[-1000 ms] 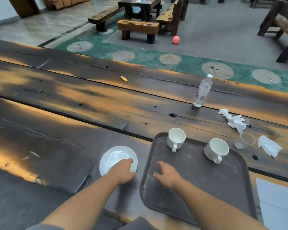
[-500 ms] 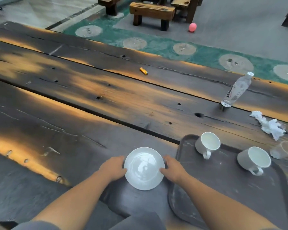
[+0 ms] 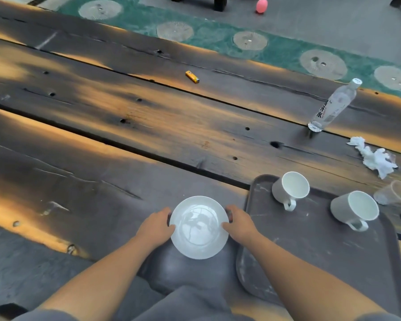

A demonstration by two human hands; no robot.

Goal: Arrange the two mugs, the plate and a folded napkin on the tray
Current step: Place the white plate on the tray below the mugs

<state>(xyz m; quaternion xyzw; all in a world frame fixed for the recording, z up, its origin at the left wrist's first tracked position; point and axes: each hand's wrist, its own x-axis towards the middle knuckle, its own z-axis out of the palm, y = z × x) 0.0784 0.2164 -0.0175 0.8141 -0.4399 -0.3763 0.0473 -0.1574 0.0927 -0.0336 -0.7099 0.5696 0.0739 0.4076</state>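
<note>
Glossy white ceramic plate, matt scuffed plastic tray, rough weathered wooden table.

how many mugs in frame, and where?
2. The left mug stands at the tray's far-left corner. The right mug stands beside it near the far edge. Both handles face the person. None appear hidden.

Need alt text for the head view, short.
The left hand and right hand hold a white plate by its rim at a dark wooden table, just left of a grey tray. On the tray stand two empty white mugs, a far mug and a near mug. A water bottle stands beyond.
</note>
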